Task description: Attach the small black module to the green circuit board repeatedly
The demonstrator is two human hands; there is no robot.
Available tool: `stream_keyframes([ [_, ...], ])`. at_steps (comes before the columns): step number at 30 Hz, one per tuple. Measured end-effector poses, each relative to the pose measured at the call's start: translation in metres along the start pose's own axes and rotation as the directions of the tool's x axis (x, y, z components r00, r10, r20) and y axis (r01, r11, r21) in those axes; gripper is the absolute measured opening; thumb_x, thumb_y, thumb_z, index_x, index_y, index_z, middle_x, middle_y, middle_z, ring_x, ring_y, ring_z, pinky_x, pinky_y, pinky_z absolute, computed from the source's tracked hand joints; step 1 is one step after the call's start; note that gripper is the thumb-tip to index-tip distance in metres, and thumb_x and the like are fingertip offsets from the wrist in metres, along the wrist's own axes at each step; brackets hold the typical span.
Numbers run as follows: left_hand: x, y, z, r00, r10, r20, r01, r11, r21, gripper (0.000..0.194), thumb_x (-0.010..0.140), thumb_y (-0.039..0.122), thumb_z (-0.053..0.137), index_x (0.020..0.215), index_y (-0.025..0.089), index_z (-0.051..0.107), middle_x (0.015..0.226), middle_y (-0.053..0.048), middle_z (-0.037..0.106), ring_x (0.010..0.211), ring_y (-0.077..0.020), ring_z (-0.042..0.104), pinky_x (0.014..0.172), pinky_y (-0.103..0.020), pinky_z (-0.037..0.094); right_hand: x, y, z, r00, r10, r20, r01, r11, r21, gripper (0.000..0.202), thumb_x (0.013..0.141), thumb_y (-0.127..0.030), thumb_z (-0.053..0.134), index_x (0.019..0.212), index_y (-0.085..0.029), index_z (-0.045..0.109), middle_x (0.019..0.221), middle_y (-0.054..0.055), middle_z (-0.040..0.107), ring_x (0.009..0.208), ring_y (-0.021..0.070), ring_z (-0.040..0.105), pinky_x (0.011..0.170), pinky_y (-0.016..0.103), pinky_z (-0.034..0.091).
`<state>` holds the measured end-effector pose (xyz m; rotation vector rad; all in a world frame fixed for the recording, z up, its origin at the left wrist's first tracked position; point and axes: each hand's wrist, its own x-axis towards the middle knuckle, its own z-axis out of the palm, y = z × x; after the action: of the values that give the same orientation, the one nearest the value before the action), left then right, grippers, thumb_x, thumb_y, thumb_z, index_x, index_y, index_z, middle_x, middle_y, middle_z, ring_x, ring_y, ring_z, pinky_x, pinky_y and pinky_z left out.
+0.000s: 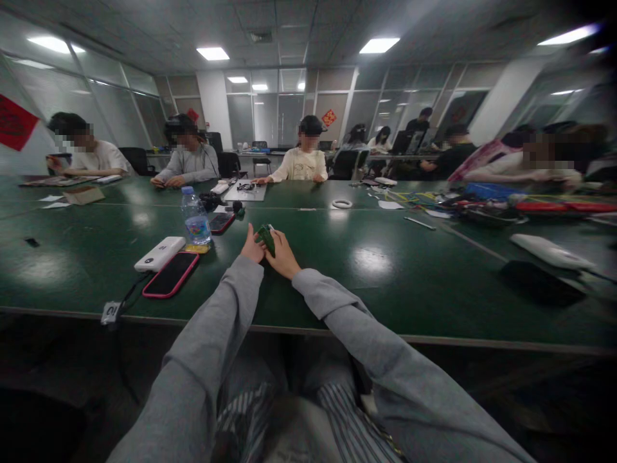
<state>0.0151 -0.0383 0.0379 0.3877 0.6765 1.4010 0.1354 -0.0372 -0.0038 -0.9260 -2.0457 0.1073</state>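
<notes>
A small green object (266, 238), perhaps a circuit board, is held between my two hands above the green table (328, 289). My left hand (252, 245) grips its left side, with the thumb pointing up. The fingers of my right hand (282, 254) are closed on its right side. To the left of my hands lie a phone with a pink edge (171, 274) and a white power bank (160, 253). A water bottle (196, 218) stands upright behind them, beside a small yellow packet (197, 248).
A second phone (222, 222) and black items lie behind my left hand. A white ring (342, 204) and a thin white stick (419, 223) are farther right. Cables (434, 200) are piled at the right. Several people sit across the table.
</notes>
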Motion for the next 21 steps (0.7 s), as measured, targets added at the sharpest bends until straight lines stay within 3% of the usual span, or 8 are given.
stream_keyframes([
  [6, -0.014, 0.002, 0.015, 0.986, -0.047, 0.161, 0.034, 0.996, 0.081, 0.054, 0.080, 0.062, 0.043, 0.108, 0.017, 0.054, 0.082, -0.008, 0.062, 0.076, -0.0184, 0.062, 0.070, -0.032, 0.050, 0.007, 0.025, 0.006, 0.963, 0.224, -0.150, -0.181, 0.950, 0.256, 0.063, 0.070, -0.024, 0.064, 0.127, -0.013, 0.039, 0.120, 0.013, 0.039, 0.116, 0.0201, 0.041, 0.105, 0.034, 0.034],
  [10, -0.013, 0.001, 0.013, 0.958, -0.090, 0.271, 0.052, 0.988, 0.144, 0.059, 0.079, 0.065, 0.041, 0.110, 0.016, 0.053, 0.089, -0.011, 0.063, 0.080, -0.0197, 0.063, 0.075, -0.034, 0.049, 0.010, 0.037, -0.003, 0.870, 0.455, -0.190, -0.352, 0.843, 0.408, 0.059, 0.064, -0.027, 0.070, 0.115, -0.013, 0.046, 0.113, 0.010, 0.048, 0.109, 0.0193, 0.047, 0.100, 0.035, 0.038],
  [13, -0.007, 0.001, 0.008, 0.932, -0.124, 0.342, 0.060, 0.979, 0.192, 0.060, 0.079, 0.065, 0.040, 0.113, 0.017, 0.051, 0.101, -0.014, 0.062, 0.090, -0.0229, 0.063, 0.080, -0.039, 0.048, 0.010, 0.044, -0.015, 0.782, 0.622, -0.048, -0.471, 0.640, 0.606, 0.055, 0.064, -0.035, 0.072, 0.109, -0.015, 0.048, 0.097, 0.005, 0.056, 0.087, 0.0159, 0.056, 0.083, 0.033, 0.049],
  [16, 0.000, 0.000, 0.002, 0.920, -0.169, 0.355, 0.083, 0.966, 0.245, 0.060, 0.078, 0.065, 0.042, 0.114, 0.018, 0.050, 0.113, -0.016, 0.059, 0.101, -0.0255, 0.060, 0.084, -0.041, 0.047, 0.004, 0.049, -0.035, 0.742, 0.644, 0.185, -0.533, 0.400, 0.746, 0.048, 0.066, -0.038, 0.072, 0.102, -0.014, 0.052, 0.083, 0.004, 0.059, 0.068, 0.0130, 0.058, 0.063, 0.026, 0.051],
  [18, 0.004, -0.001, -0.002, 0.921, -0.185, 0.342, 0.094, 0.959, 0.266, 0.058, 0.078, 0.064, 0.045, 0.114, 0.018, 0.050, 0.118, -0.017, 0.058, 0.106, -0.0261, 0.058, 0.086, -0.042, 0.046, -0.003, 0.056, -0.057, 0.738, 0.613, 0.282, -0.553, 0.311, 0.773, 0.043, 0.067, -0.035, 0.073, 0.099, -0.013, 0.055, 0.084, 0.005, 0.061, 0.067, 0.0128, 0.060, 0.059, 0.023, 0.051],
  [21, 0.008, -0.002, -0.007, 0.940, -0.157, 0.304, 0.078, 0.963, 0.257, 0.052, 0.080, 0.059, 0.047, 0.112, 0.018, 0.051, 0.122, -0.015, 0.056, 0.109, -0.0241, 0.057, 0.089, -0.040, 0.045, -0.023, 0.076, -0.105, 0.725, 0.601, 0.336, -0.572, 0.254, 0.780, 0.032, 0.071, -0.031, 0.071, 0.096, -0.014, 0.060, 0.088, 0.007, 0.063, 0.069, 0.0127, 0.061, 0.060, 0.021, 0.052],
])
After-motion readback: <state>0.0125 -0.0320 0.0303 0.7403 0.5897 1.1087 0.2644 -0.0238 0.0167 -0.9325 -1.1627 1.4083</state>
